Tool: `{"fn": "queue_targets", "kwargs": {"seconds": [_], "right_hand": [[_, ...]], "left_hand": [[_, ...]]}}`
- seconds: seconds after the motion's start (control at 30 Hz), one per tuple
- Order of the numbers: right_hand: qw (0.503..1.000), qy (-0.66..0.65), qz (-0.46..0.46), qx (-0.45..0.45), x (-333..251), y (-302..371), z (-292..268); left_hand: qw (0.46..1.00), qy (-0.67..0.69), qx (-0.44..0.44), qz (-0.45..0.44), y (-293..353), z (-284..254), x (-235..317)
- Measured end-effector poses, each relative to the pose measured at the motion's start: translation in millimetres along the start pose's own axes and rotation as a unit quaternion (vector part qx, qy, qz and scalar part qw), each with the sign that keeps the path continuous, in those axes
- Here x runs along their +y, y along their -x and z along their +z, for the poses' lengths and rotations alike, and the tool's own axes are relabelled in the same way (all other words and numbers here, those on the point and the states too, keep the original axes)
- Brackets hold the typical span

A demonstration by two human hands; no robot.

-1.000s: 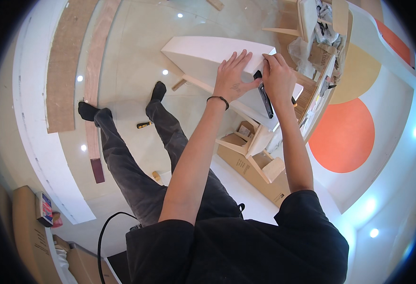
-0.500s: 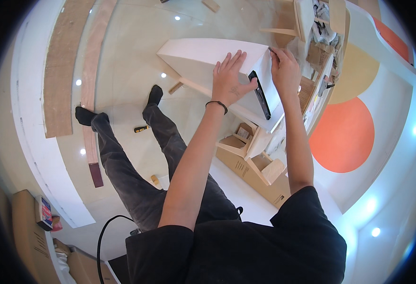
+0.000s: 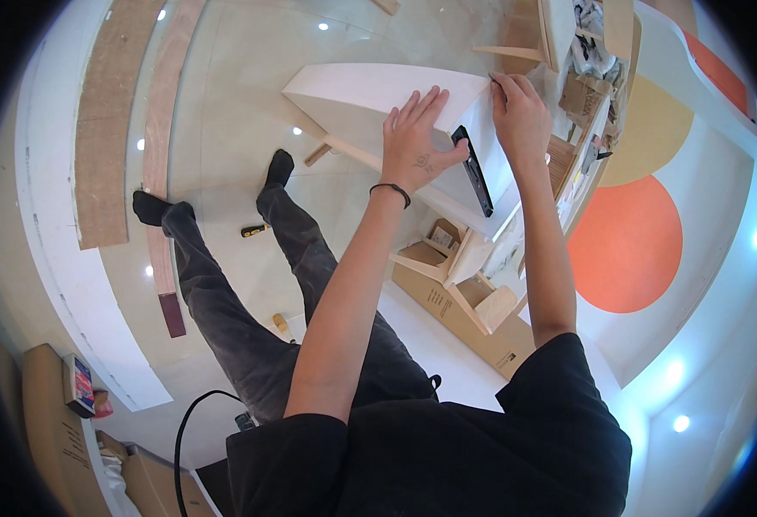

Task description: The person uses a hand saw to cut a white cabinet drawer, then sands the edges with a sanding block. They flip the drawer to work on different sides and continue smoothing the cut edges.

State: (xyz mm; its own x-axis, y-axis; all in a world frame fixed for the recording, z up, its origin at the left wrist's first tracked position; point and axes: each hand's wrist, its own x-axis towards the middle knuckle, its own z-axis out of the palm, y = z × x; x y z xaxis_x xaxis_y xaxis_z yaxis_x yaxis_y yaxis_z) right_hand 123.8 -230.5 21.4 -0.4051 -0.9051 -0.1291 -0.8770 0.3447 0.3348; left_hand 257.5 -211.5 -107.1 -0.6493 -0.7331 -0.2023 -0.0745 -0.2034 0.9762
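A long brown cardboard box (image 3: 460,319) lies on the floor below the white panel. Another brown carton (image 3: 55,431) and a small colourful package (image 3: 79,383) sit at lower left.

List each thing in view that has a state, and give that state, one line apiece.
White panel: tilted, propped on wooden pieces.
Black bar: lying flat on the panel.
Left hand: spread flat on the panel, thumb beside the bar.
Right hand: closed at the panel's upper edge.
Cardboard box: open, holding wooden parts.

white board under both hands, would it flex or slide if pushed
The white board looks thick and flat, so probably stiff. Its smooth face may be slippery; the left hand presses on it. The right hand grips its edge, perhaps steadying it.
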Motion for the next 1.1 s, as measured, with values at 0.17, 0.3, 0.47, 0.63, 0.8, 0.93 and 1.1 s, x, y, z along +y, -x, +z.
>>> {"fn": "queue_targets", "kwargs": {"seconds": [0.17, 0.3, 0.47, 0.63, 0.8, 0.93, 1.1], "right_hand": [[1.0, 0.014, -0.018, 0.018, -1.6, 4.4, 1.5], [0.999, 0.016, -0.016, 0.033, -3.8, 5.1, 3.8], [0.999, 0.018, -0.003, 0.026, -3.3, 3.1, 5.5], [0.999, 0.042, -0.019, 0.023, -5.9, 3.6, 2.3], [1.0, 0.02, -0.017, 0.017, -18.6, 12.8, -1.9], [1.0, 0.01, -0.029, 0.001, -30.3, 23.4, -6.4], [0.998, -0.002, -0.049, -0.029, -55.5, 41.5, -18.8]], "left_hand": [[1.0, -0.002, -0.003, 0.0, 0.5, -0.7, 1.3], [1.0, -0.001, -0.002, -0.001, 0.0, -1.2, 1.3], [1.0, 0.002, 0.001, 0.001, 0.5, -0.7, 0.7], [1.0, 0.002, -0.001, -0.002, 0.2, -0.5, 0.8], [1.0, 0.012, 0.001, -0.003, -0.7, -1.1, 1.6], [1.0, 0.022, -0.002, -0.005, -0.8, -0.7, 1.3], [1.0, 0.023, -0.003, -0.002, -1.7, -0.7, -0.6]]}}
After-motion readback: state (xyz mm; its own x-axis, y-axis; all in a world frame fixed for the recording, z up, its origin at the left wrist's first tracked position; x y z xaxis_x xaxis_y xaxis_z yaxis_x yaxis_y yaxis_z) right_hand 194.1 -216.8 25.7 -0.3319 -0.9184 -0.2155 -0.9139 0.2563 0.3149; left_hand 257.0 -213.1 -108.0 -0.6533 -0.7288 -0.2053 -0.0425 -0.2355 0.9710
